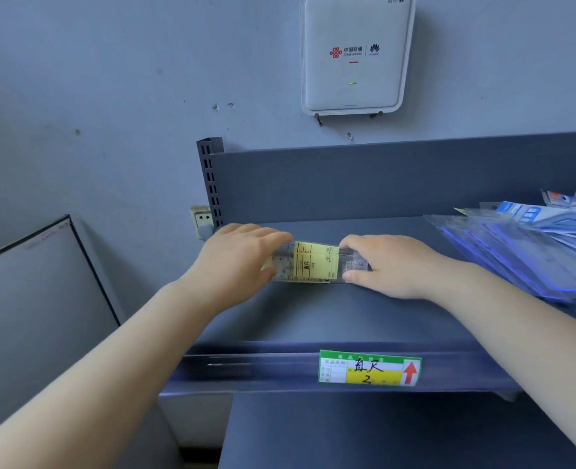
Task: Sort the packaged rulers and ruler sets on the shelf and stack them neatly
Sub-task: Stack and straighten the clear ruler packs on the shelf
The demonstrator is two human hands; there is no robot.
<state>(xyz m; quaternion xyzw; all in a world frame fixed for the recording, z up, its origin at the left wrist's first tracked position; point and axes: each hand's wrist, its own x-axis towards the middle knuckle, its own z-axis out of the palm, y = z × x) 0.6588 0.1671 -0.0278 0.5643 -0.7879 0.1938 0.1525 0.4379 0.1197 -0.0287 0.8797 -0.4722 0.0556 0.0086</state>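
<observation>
A small stack of clear packaged rulers [313,262] with a yellow label lies on the dark blue shelf [330,316], near its left end. My left hand [239,258] grips the stack's left end, fingers curled over the top edge. My right hand [381,265] grips the right end, with the thumb on the near edge and the fingers over the far one. A loose, fanned pile of clear ruler-set packages [533,252] with blue print lies at the shelf's right side.
The shelf's back panel [381,184] rises behind the rulers, with a slotted upright post [210,184] at its left. A green and yellow price tag [369,368] sits on the front rail. A white router [354,55] hangs on the wall above. A wall socket [201,220] is left of the post.
</observation>
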